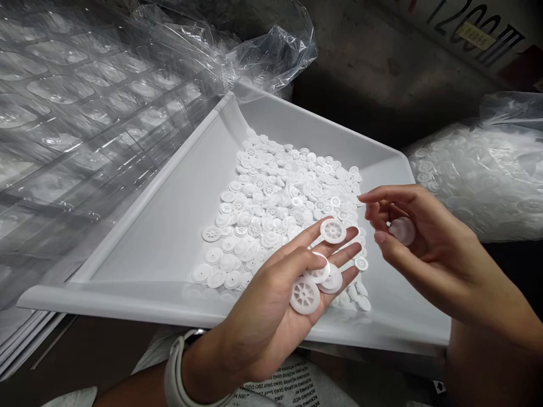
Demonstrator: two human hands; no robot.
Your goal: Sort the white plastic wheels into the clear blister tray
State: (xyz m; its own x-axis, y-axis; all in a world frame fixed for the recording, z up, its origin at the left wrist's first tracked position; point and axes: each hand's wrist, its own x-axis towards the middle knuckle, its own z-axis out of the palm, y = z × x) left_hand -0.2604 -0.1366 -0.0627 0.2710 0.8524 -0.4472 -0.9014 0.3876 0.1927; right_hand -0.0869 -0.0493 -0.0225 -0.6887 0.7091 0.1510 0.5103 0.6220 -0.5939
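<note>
Head view: four white wheels in your left hand, one white piece in your right hand

Dark lettering reads "1200III"; the yellow sticker there is too small to read. Your left hand is palm up: three wheels bunch by the thumb, which presses one, and the fourth lies out on the fingers. Your right hand curls loosely around its single piece. Both hands are over one white tray, its heaped wheels too many to count.

Dark upper right, white glare on clear plastic trays.
</note>
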